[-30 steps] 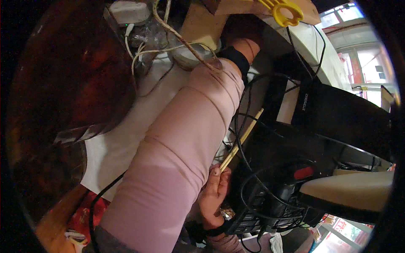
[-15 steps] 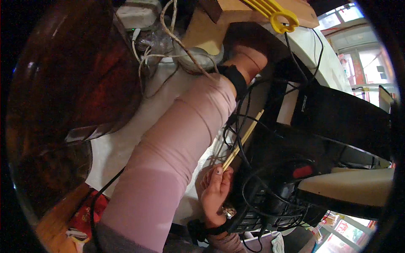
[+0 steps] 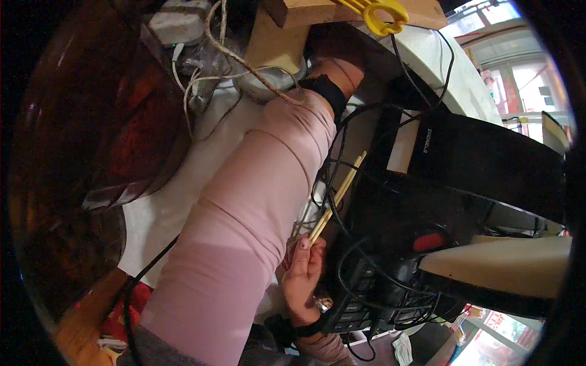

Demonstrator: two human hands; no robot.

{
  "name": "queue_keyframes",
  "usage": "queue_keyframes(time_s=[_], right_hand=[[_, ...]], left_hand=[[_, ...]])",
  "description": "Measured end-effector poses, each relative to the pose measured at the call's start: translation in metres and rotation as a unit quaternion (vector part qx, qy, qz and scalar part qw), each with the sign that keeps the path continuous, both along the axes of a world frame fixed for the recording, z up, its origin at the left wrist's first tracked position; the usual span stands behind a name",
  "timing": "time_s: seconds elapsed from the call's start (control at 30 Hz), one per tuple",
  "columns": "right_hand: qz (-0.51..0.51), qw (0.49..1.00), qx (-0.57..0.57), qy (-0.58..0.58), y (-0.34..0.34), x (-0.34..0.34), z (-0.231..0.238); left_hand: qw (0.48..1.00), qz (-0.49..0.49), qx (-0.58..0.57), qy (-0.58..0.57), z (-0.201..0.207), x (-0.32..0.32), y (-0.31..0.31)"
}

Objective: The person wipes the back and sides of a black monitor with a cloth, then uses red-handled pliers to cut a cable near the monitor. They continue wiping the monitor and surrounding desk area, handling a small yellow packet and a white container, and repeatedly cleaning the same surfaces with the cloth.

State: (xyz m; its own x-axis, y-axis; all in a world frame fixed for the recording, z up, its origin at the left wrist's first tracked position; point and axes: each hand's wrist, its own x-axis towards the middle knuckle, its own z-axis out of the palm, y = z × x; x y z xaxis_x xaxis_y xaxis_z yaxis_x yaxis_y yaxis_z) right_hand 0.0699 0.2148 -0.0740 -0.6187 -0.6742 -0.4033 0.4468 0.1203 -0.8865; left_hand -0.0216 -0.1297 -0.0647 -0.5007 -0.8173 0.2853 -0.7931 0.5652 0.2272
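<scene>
My left arm, in a pink sleeve (image 3: 244,195), stretches up across the picture. My left hand (image 3: 343,73), with a black band at its wrist, reaches into a dark gap beneath a wooden block (image 3: 360,13). Its fingers are lost in shadow. Lower down and to the right, my right hand (image 3: 302,274) is closed, thumb against fingers, around the lower ends of two pale wooden chopsticks (image 3: 345,189). They point up and right, passing among black cables (image 3: 342,226). A dark band circles the right wrist.
A black keyboard (image 3: 355,299) lies beside my right hand under tangled cables. A black boxy device (image 3: 482,161) stands to the right. At the upper left are a white power adapter (image 3: 178,23) and pale cords (image 3: 210,39). A yellow plastic tool (image 3: 386,18) rests on the wood.
The whole view has shifted a little, so most things appear farther left and higher. My right hand still holds the chopsticks, and my left arm remains stretched into the gap.
</scene>
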Motion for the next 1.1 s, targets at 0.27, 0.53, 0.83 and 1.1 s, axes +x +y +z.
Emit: queue_keyframes(time_s=[0.27,0.53,0.83,1.1], right_hand=[[0.056,0.996,0.03,0.055,-0.003,0.001,0.004],[0.043,0.997,0.032,0.052,-0.002,0.002,0.002],[0.053,0.996,0.042,0.061,0.0,0.002,-0.001],[0.075,0.995,0.033,0.061,-0.003,0.003,0.007]], left_hand=[[0.977,-0.178,0.12,-0.003,0.0,-0.012,0.01],[0.929,-0.307,0.208,0.015,-0.008,-0.022,0.003],[0.906,-0.366,0.206,0.051,-0.006,-0.025,0.008],[0.891,-0.354,0.284,0.004,0.001,-0.028,0.016]])
